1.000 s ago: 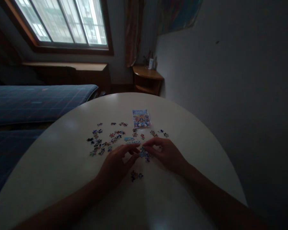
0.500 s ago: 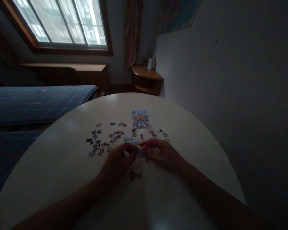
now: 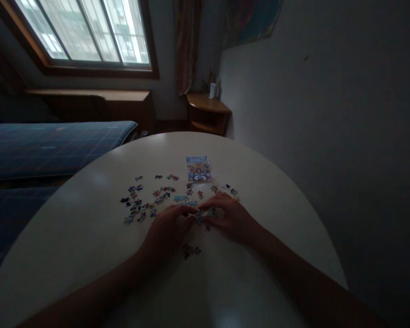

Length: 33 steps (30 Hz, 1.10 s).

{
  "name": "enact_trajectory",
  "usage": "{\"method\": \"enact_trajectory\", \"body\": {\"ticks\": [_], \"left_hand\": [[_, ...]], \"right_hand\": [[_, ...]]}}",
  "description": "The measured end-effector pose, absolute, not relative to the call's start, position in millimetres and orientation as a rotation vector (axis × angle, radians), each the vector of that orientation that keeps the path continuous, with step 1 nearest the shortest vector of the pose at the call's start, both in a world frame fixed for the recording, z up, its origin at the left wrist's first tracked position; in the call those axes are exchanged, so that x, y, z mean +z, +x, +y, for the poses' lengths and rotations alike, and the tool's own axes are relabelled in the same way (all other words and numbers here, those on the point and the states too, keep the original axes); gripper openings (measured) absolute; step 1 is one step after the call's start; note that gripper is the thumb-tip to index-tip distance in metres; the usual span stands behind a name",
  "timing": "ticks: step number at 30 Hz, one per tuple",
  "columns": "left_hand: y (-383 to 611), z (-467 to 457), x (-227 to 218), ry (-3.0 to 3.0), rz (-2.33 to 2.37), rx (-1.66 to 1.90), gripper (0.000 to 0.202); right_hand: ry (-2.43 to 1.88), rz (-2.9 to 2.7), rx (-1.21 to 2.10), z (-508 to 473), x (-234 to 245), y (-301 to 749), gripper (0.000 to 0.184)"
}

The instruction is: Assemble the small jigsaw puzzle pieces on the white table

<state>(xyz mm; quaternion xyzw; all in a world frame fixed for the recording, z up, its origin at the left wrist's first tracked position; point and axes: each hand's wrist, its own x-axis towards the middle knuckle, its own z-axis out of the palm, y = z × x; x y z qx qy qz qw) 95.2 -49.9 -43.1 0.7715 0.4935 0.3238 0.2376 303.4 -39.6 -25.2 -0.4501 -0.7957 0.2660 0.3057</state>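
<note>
On the round white table, my left hand and my right hand meet fingertip to fingertip. Between them are light-blue jigsaw puzzle pieces, with thumb and index of each hand closed against them. The fingers partly cover these pieces, so I cannot tell how they join. Just beyond the fingertips lies a flat blue puzzle strip. One dark loose piece rests under my right thumb. Closer to me sits a small cluster of dark pieces.
Many loose puzzle pieces spread to the left of my hands. A picture packet lies farther back, with more pieces to its right. Around the table stand a plaid-covered bed, a corner shelf and a wall.
My right fingers have spread slightly around the light-blue pieces, showing more of them. Both hands have stayed at nearly the same spot, and the view has shifted a little.
</note>
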Motion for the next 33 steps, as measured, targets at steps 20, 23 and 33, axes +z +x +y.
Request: {"method": "enact_trajectory", "body": {"ticks": [20,23,33], "left_hand": [[91.6,-62.7,-41.4,2.699,1.043,0.544,0.041],[91.2,-63.2,-41.6,2.696,1.036,0.548,0.043],[89.5,-62.6,-37.8,2.705,0.964,0.467,0.052]], "right_hand": [[-1.241,-2.294,0.512,-35.1,-34.9,317.6,0.025],[-1.217,-2.308,0.479,-35.2,-34.4,319.9,0.027],[-1.242,-2.338,0.428,-34.2,-27.7,325.5,0.024]]}}
